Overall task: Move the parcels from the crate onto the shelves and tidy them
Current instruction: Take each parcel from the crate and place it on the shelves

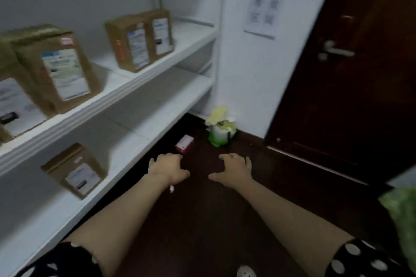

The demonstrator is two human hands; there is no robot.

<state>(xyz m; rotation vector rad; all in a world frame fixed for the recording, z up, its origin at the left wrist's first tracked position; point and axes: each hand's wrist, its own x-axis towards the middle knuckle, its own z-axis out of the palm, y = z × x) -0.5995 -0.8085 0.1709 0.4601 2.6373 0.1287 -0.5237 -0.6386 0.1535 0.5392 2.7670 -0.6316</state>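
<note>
Both hands, left hand (167, 167) and right hand (234, 170), are hanging open and empty at lower centre. Parcels (138, 41) are standing on the shelves (126, 94) at left; the crate is not showing. These stiff cardboard boxes probably want gripping by opposite sides.

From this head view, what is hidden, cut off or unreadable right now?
- Crate: not in the head view at all.
- Parcel labels: text lost to blur.
- Leftmost parcel: cut by the left edge.
- Wall notice: characters blurred.
- Small red box on the floor: contents unclear.
- Green object: cut by the right edge.
- Left hand and right hand: empty, fingers spread.
</note>
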